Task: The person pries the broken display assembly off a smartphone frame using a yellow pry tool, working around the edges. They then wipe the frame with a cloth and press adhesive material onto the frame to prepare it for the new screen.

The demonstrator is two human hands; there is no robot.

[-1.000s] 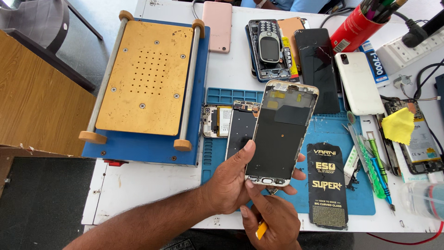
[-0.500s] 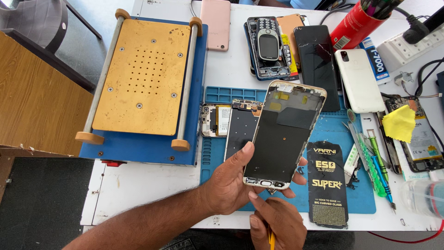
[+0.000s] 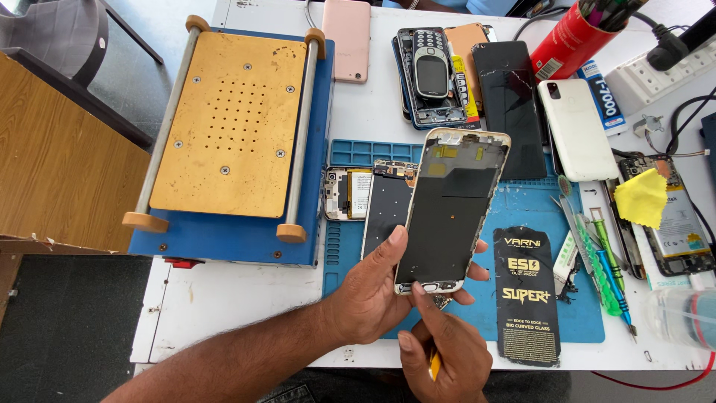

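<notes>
A stripped phone frame (image 3: 451, 213) is gripped by the left hand (image 3: 373, 298), now tilted further right; a yellow tool (image 3: 434, 366) stays clenched in the right hand (image 3: 445, 354) beneath it.

On my feed the body comes down to two bare hands and one forearm. The left hand (image 3: 365, 306) is broad, with a thick thumb whose nail is cut short and plain. Behind it the left forearm (image 3: 231, 362) is sturdy and uncovered along all of the stretch I can see, widening toward the lower edge of the view, where it is cut off. The right hand (image 3: 447, 358) shows mostly as knuckles and the backs of the fingers, equally bare, with its wrist lost below the bottom edge. The few nails I can make out are short
</notes>
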